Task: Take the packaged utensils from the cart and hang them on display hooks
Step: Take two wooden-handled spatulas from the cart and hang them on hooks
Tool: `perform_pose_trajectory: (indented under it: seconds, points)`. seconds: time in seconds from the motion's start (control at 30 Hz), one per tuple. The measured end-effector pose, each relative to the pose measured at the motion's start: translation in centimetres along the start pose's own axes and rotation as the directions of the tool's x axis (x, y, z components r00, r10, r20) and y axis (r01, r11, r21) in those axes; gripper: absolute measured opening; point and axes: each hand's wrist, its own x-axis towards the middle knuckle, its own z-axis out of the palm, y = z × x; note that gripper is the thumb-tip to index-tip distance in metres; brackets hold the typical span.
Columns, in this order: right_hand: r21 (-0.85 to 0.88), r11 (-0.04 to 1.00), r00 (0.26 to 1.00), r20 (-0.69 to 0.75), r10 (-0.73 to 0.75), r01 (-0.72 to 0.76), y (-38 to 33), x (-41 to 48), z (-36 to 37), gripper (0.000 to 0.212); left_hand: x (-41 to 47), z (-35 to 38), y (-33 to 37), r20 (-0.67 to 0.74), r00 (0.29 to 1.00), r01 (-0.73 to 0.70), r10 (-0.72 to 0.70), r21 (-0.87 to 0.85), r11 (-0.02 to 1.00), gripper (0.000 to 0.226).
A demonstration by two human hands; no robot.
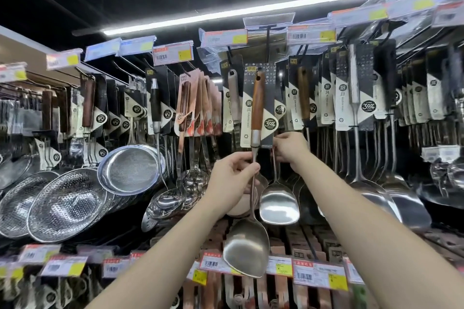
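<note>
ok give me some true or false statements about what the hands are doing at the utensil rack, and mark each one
1. The left hand has its grip on the metal shaft of the wooden-handled spatula. True.
2. The right hand holds a strainer. False: it pinches the lower edge of the backing card.
3. That spatula's blade points up. False: the blade hangs down, handle up.
4. Mesh strainers hang to the left of the hands. True.
5. Both hands are empty. False: both grip the packaged spatula.
</note>
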Motion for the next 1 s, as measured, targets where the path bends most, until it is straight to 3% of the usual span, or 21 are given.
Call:
perform_pose_trajectory:
  seconds: [0.1,0.2,0.27,0.37,0.43,0.6,0.87,1.0]
  points:
    - [0.031,0.998,0.996,-0.080,-0.044,0.047,1.1,1.2,-0.6,0.030,0.2,0.8,0.3,0.014,1.000,0.017,-0.016,-0.038,0.999,0.017]
    - [0.277,0.956,0.988,-0.140,-0.059,0.097,-2.1,-3.1,-1.3,0.024,0.5,1.6,0.4,0.007,1.000,0.019,-0.019,-0.065,0.998,0.017]
    - [0.379,0.920,0.994,-0.063,-0.087,0.104,-3.1,-4.6,-2.0,0.031,0.9,2.3,0.4,-0.001,1.000,0.023,-0.023,-0.075,0.997,0.018]
    - [0.298,0.937,0.972,0.090,-0.217,0.182,-3.8,-6.1,-2.5,0.048,1.5,3.3,0.5,0.009,1.000,0.023,-0.023,-0.112,0.993,0.018]
    - [0.219,0.945,0.963,0.065,-0.262,0.243,-3.7,-6.1,-2.4,0.062,1.9,3.9,0.7,0.004,1.000,0.010,-0.010,-0.116,0.993,0.020]
    - [0.190,0.910,0.928,-0.018,-0.373,0.369,-4.2,-5.1,-2.6,0.069,2.9,4.8,1.5,-0.004,0.999,-0.035,0.035,-0.164,0.986,0.021]
    - [0.187,0.892,0.911,-0.040,-0.411,0.411,-5.1,-2.6,-1.9,0.063,3.6,4.9,1.5,-0.005,0.998,-0.059,0.059,-0.109,0.992,0.036]
    - [0.134,0.911,0.921,-0.036,-0.389,0.390,-4.7,-1.8,-1.3,0.094,3.8,4.6,0.8,-0.036,0.998,-0.044,0.042,-0.057,0.997,0.044]
